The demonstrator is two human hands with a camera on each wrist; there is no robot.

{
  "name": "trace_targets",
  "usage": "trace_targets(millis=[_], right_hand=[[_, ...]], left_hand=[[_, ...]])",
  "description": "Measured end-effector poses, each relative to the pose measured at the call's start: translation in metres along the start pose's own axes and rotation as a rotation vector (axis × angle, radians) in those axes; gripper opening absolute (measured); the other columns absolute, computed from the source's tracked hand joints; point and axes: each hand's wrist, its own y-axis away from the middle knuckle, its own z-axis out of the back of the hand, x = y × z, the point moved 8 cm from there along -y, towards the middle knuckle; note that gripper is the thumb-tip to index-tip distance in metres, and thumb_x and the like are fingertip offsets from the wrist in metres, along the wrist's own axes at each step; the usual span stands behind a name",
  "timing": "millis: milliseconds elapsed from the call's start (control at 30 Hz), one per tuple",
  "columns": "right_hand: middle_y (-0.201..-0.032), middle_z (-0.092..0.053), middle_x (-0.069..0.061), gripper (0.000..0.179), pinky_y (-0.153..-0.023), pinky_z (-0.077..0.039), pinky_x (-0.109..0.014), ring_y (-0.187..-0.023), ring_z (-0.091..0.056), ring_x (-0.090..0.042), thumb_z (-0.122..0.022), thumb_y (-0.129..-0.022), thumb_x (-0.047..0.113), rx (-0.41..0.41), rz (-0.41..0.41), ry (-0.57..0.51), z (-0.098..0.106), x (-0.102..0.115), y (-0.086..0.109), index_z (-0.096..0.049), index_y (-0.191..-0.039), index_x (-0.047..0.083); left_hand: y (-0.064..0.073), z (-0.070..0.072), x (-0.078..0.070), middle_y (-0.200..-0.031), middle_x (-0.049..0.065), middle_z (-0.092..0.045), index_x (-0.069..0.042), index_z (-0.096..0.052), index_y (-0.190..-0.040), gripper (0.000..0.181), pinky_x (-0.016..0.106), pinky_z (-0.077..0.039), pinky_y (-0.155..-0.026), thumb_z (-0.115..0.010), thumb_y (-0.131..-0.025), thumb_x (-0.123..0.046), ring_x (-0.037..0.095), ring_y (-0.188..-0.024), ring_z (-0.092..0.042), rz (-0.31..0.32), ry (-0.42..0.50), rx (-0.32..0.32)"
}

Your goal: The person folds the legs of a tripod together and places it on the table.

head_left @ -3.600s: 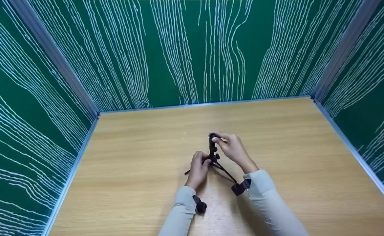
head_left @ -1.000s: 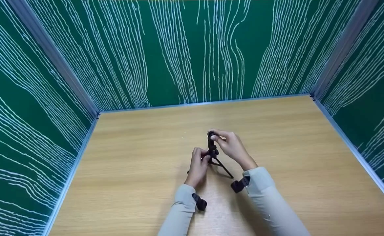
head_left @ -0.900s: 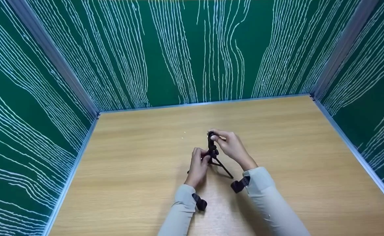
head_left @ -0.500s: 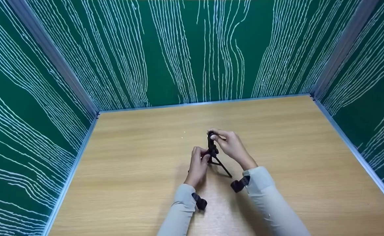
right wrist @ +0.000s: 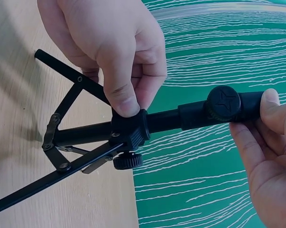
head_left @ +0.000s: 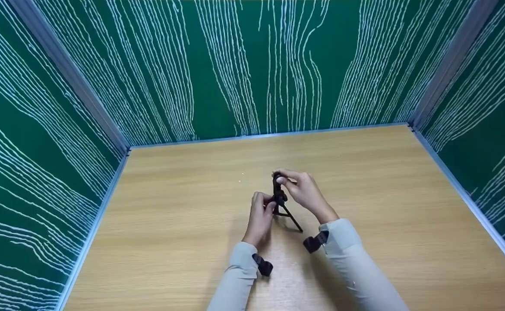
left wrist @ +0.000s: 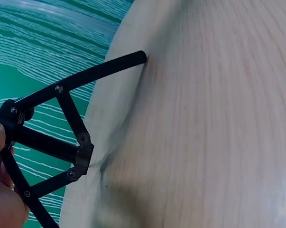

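1. Green wall panels [head_left: 278, 65] with white lines: behind and at both sides, well apart from the work. Low risk there.

2. Wooden table [head_left: 183, 194]: the tripod sits over its middle. Likely problem: a foot catching or scuffing the top if the thing gets dragged or twisted under load.

3. Black tripod [head_left: 280, 198]: between the two hands, roughly upright, legs spread. Can't tell if every foot touches the wood. If one doesn't, letting go could tip it.

4. Right hand [head_left: 307, 192]: pinching the top end of the upper tube. Pulling sideways up there would probably lever the whole thing over.

5. Left hand [head_left: 259, 218]: clamped on the collar [right wrist: 133, 127], thumb on the near side. If that grip loosens while the top gets turned, I'd expect the base to spin too.

6. Legs [right wrist: 29, 191]: tied to the centre column [right wrist: 83, 134] by hinged braces [left wrist: 72, 114]. Squeezing legs and column together could pinch a finger in the linkage, and the left hand is right beside it.

7. Star knob [right wrist: 224, 102] on the upper tube, ribbed knob [right wrist: 128, 161] at the collar. Can't tell how tight either is. If the ribbed one locks the column and is slack, the tube could drop or slip.

8. Rivets [left wrist: 59, 89] at the brace joints: seated as far as visible. Side load could bend those joints.
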Motion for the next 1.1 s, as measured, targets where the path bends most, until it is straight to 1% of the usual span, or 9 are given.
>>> trace_targets(millis=[133, 267, 400, 533, 633, 733, 833, 933, 1100], right_hand=[[-0.111, -0.07, -0.016, 0.025, -0.088, -0.055, -0.041, -0.108, -0.065, -0.028, -0.063, -0.091, 0.009, -0.005, 0.005, -0.012, 0.001, 0.002, 0.0, -0.069, -0.114, 0.001], [-0.109, -0.071, -0.016, 0.025, -0.086, -0.055, -0.043, -0.106, -0.066, -0.027, -0.064, -0.09, 0.009, -0.011, 0.013, 0.005, 0.002, 0.003, -0.001, -0.07, -0.113, 0.0], [-0.109, -0.071, -0.015, 0.025, -0.082, -0.055, -0.036, -0.101, -0.066, -0.022, -0.064, -0.09, 0.01, -0.011, 0.016, 0.013, 0.001, 0.004, -0.001, -0.07, -0.113, 0.001], [-0.108, -0.072, -0.014, 0.025, -0.071, -0.049, -0.026, -0.088, -0.063, -0.017, -0.065, -0.09, 0.011, -0.018, 0.029, 0.032, 0.002, 0.005, -0.001, -0.07, -0.112, 0.003], [-0.108, -0.072, -0.014, 0.025, -0.07, -0.048, -0.026, -0.086, -0.063, -0.016, -0.065, -0.09, 0.011, -0.018, 0.035, 0.044, 0.002, 0.005, -0.001, -0.071, -0.112, 0.004], [-0.109, -0.072, -0.012, 0.024, -0.077, -0.052, -0.033, -0.095, -0.065, -0.018, -0.064, -0.09, 0.01, -0.015, 0.027, 0.04, 0.002, 0.005, -0.001, -0.071, -0.112, 0.006], [-0.109, -0.072, -0.011, 0.023, -0.081, -0.053, -0.038, -0.1, -0.066, -0.019, -0.065, -0.09, 0.01, -0.015, 0.028, 0.044, 0.002, 0.005, -0.001, -0.072, -0.112, 0.007], [-0.108, -0.072, -0.011, 0.023, -0.079, -0.052, -0.037, -0.096, -0.065, -0.018, -0.065, -0.089, 0.011, -0.018, 0.031, 0.051, 0.002, 0.005, -0.002, -0.072, -0.111, 0.007], [-0.107, -0.072, -0.012, 0.023, -0.071, -0.048, -0.027, -0.085, -0.062, -0.015, -0.065, -0.089, 0.011, -0.026, 0.038, 0.065, 0.002, 0.006, -0.002, -0.072, -0.111, 0.006]], left_hand=[[-0.001, 0.0, -0.002, -0.103, 0.009, -0.05, -0.001, -0.054, -0.099, 0.007, 0.023, -0.05, -0.081, -0.055, -0.093, 0.0, 0.016, -0.095, -0.052, 0.01, 0.018, 0.003], [-0.001, 0.0, -0.002, -0.103, 0.009, -0.051, -0.001, -0.054, -0.099, 0.007, 0.023, -0.05, -0.082, -0.055, -0.093, 0.0, 0.015, -0.097, -0.053, 0.025, 0.043, 0.004], [-0.001, 0.001, -0.004, -0.102, 0.009, -0.051, -0.001, -0.054, -0.099, 0.006, 0.023, -0.05, -0.081, -0.055, -0.093, 0.0, 0.015, -0.096, -0.053, 0.023, 0.048, -0.001], [-0.002, 0.003, -0.007, -0.101, 0.009, -0.051, -0.001, -0.055, -0.099, 0.007, 0.024, -0.05, -0.082, -0.056, -0.093, -0.001, 0.016, -0.096, -0.053, 0.005, 0.022, -0.006], [-0.002, 0.004, -0.007, -0.1, 0.009, -0.05, -0.001, -0.055, -0.099, 0.007, 0.023, -0.049, -0.081, -0.056, -0.093, -0.002, 0.016, -0.094, -0.053, 0.008, 0.011, -0.006], [-0.002, 0.005, -0.008, -0.099, 0.008, -0.05, -0.001, -0.055, -0.099, 0.007, 0.022, -0.048, -0.079, -0.057, -0.092, -0.002, 0.015, -0.091, -0.052, 0.011, 0.0, -0.012], [-0.003, 0.006, -0.01, -0.099, 0.009, -0.051, -0.001, -0.056, -0.098, 0.007, 0.022, -0.047, -0.079, -0.057, -0.092, -0.001, 0.014, -0.09, -0.052, 0.005, -0.008, -0.02], [-0.003, 0.006, -0.01, -0.098, 0.009, -0.051, -0.001, -0.056, -0.098, 0.007, 0.022, -0.048, -0.078, -0.058, -0.092, -0.001, 0.014, -0.09, -0.053, 0.001, -0.004, -0.023], [-0.004, 0.007, -0.011, -0.099, 0.008, -0.051, -0.001, -0.056, -0.099, 0.007, 0.022, -0.049, -0.077, -0.057, -0.092, -0.001, 0.013, -0.089, -0.054, 0.015, 0.014, -0.024]])
